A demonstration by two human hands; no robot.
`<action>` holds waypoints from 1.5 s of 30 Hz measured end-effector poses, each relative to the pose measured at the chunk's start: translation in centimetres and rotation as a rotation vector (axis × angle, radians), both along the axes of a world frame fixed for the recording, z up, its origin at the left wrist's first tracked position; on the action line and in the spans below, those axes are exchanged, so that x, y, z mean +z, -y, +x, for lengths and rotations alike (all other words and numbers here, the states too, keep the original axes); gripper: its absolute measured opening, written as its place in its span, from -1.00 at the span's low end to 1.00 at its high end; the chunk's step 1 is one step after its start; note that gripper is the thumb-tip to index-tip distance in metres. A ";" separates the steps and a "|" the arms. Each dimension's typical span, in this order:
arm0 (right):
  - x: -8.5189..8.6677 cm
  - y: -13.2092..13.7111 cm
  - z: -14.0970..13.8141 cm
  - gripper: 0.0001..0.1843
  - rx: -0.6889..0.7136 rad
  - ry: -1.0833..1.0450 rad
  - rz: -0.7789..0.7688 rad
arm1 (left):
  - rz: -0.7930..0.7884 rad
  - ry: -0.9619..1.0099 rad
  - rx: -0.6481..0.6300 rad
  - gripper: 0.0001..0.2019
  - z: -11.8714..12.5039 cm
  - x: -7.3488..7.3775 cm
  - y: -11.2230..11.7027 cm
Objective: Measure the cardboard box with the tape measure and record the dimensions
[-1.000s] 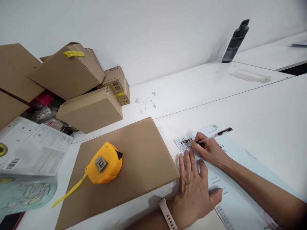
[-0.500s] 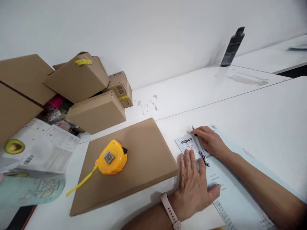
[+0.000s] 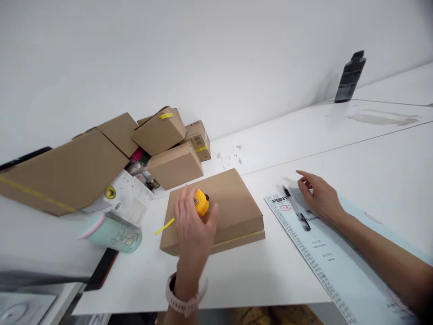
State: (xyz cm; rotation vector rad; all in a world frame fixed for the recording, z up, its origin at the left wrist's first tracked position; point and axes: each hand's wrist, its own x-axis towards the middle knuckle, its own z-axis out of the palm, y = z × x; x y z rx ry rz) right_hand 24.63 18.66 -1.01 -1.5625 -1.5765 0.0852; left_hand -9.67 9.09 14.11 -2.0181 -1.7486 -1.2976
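My left hand [image 3: 194,225], with a pale pink watch band at the wrist, reaches over a yellow tape measure [image 3: 202,204]. Its fingers lie over the left side of the tape measure, while the thumb stays a little apart on the right. The tape measure sits on a flat cardboard box [image 3: 233,203], its short yellow tape end [image 3: 164,226] sticking out to the left. My right hand [image 3: 320,196] rests at the upper part of a pale blue paper booklet [image 3: 324,266], fingers loosely bent and holding nothing. A black-and-clear pen [image 3: 297,210] lies on the booklet left of that hand.
Several cardboard boxes [image 3: 176,166] stand at the back left, beside a white package [image 3: 130,198] with an avocado picture. A mint-green cup [image 3: 118,234] lies tilted near the left edge. Far right, a dark bottle [image 3: 350,79] stands by the wall.
My left hand has left the booklet and moved left to the tape measure. My right hand has come off the pen, which lies on the booklet. The view has swung left.
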 end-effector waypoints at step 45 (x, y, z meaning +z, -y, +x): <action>12.2 0.5 -13.3 -0.61 0.501 -0.707 -0.508 | -0.646 0.991 -0.200 -0.59 -17.8 2.7 -1.7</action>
